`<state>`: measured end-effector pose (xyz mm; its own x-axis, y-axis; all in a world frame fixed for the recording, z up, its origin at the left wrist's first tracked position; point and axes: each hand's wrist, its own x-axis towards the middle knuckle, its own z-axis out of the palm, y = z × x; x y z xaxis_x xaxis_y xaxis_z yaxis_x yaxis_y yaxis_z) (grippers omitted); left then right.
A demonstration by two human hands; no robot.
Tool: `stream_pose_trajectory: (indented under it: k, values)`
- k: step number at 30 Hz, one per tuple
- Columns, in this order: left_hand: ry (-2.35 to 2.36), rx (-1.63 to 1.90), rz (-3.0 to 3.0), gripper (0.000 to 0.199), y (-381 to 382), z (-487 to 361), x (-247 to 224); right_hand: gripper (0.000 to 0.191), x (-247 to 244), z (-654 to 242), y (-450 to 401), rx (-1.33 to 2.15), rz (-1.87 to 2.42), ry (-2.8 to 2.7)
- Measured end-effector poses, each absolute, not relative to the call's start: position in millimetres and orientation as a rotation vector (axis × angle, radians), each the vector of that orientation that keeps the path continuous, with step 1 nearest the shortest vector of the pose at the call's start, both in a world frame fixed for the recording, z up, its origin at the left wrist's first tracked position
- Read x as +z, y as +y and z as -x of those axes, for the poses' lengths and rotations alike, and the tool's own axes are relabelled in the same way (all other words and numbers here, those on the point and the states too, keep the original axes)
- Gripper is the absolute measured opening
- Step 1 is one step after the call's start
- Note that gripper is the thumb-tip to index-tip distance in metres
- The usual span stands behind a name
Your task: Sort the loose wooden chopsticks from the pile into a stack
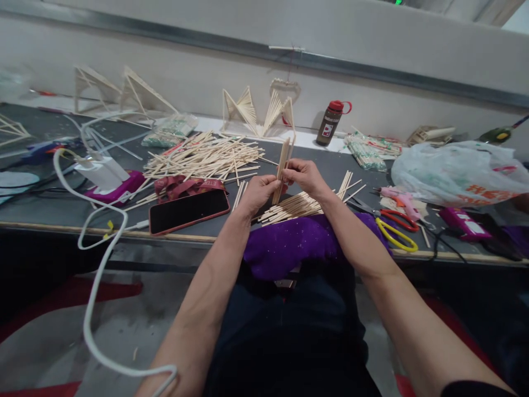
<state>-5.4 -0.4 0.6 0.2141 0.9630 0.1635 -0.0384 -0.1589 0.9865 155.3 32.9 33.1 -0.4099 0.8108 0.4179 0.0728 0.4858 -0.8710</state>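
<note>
Between my two hands stands a small upright bundle of thin wooden sticks (283,155), its top ends rising above my fingers. My left hand (261,193) pinches it from the left side. From the right, the fingers of my right hand (303,175) close on the same bundle; some fingertips are hidden behind it. Just below my hands, more loose sticks (295,207) lie along the table edge beside a purple cloth (285,245). A large heap of sticks (206,157) spreads over the table farther left.
A phone (189,212) with a white cable lies left, near a purple power strip (118,187). Scissors (399,229), a pink glue gun (399,203) and a plastic bag (458,173) are right. Stick models (243,110) and a bottle (329,124) stand by the wall.
</note>
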Motion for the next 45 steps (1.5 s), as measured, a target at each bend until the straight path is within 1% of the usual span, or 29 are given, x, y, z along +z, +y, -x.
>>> stream_pose_trajectory:
  k: [5,16,25,37,40,45]
  values:
    - [0.947,1.179,-1.388,0.026,1,5,-1,0.009,33,-155,33,1.03,0.719,-1.807]
    - [0.924,1.175,-1.363,0.025,-2,4,1,0.013,31,-155,34,1.02,0.74,-1.824]
    - [0.973,1.176,-1.48,0.025,0,6,-2,0.016,32,-156,35,0.984,0.756,-1.854]
    - [1.006,1.158,-1.555,0.024,-11,2,10,0.013,32,-158,30,0.989,0.809,-1.834]
    - [1.042,1.159,-1.558,0.026,-12,2,11,0.012,31,-156,30,1.017,0.802,-1.787]
    - [1.14,1.132,-1.674,0.036,-14,5,15,0.012,35,-158,28,1.194,0.789,-1.665]
